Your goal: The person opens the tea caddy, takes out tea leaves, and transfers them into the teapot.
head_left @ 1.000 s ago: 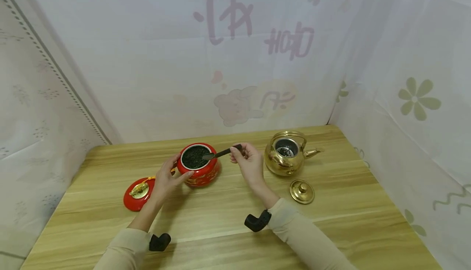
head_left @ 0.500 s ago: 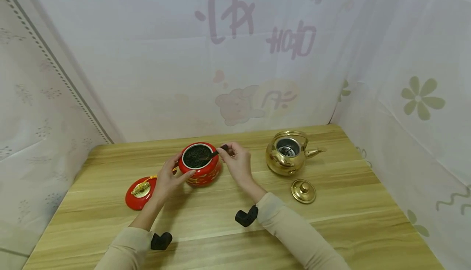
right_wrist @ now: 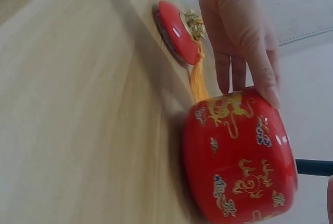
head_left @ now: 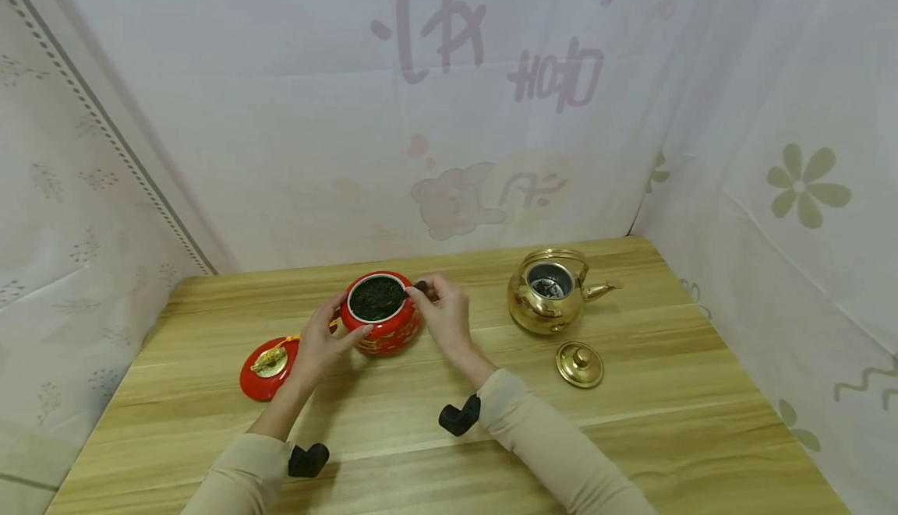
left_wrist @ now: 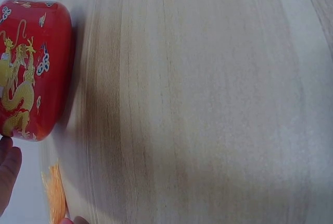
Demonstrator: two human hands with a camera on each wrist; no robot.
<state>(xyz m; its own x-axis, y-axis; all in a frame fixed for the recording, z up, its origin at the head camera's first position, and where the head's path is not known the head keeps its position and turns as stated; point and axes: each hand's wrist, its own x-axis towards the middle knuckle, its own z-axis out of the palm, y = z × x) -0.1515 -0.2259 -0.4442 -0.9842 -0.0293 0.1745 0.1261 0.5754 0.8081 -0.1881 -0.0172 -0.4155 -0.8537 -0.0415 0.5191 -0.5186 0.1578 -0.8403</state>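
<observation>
in the head view: grips the red jar [head_left: 387, 339] with the left hand [head_left: 321, 346], with fingers bent about its left side and thumb pressed to the near shoulder. pinches a dark scoop [head_left: 421, 286] between thumb and fingers of the right hand [head_left: 447, 315], just beside the jar's right rim, slanting toward the dark leaves [head_left: 376, 298] inside (hard to make out against them). shows also, on the table [head_left: 393, 453], a red lid [head_left: 258, 382] left of the jar, a gold kettle [head_left: 536, 308] to the right with its top open, and a gold lid [head_left: 580, 365] near it.

in the left wrist view: shows the jar at upper left with a gold dragon [left_wrist: 22, 88], and an orange tassel [left_wrist: 55, 195] below. cannot tell the whole grip from here.

in the right wrist view: shows the left thumb close to the jar's rim, and catches only the scoop's handle and a sliver of right hand at the edge.
</observation>
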